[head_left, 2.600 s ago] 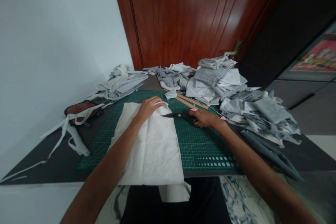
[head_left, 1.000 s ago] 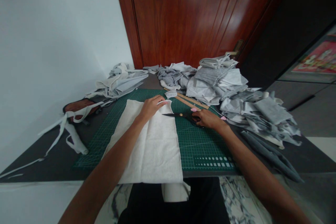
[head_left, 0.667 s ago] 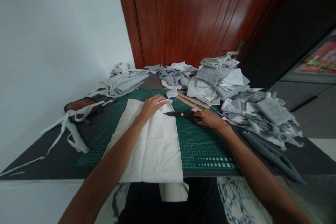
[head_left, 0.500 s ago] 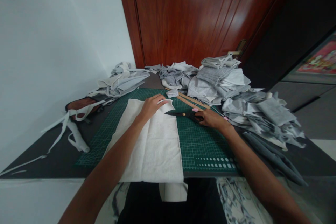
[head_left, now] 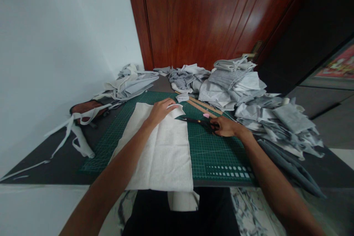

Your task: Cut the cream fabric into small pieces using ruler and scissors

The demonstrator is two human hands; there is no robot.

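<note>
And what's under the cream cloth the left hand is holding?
The green cutting mat shows along both sides of the cream cloth, apparently running beneath; anything else underneath is covered.

I lose most of the grip end of the scissors (head_left: 199,121) behind the right hand (head_left: 225,126), and I cannot tell whether one blade lies under the cloth (head_left: 168,151). The left hand (head_left: 161,111) and left forearm (head_left: 112,175) cover part of that cloth, which hides some of the mat (head_left: 208,149); its grid is too fine for me to count. The top edge cuts off the door (head_left: 193,18), the right edge a blurred red picture (head_left: 340,62).
</note>
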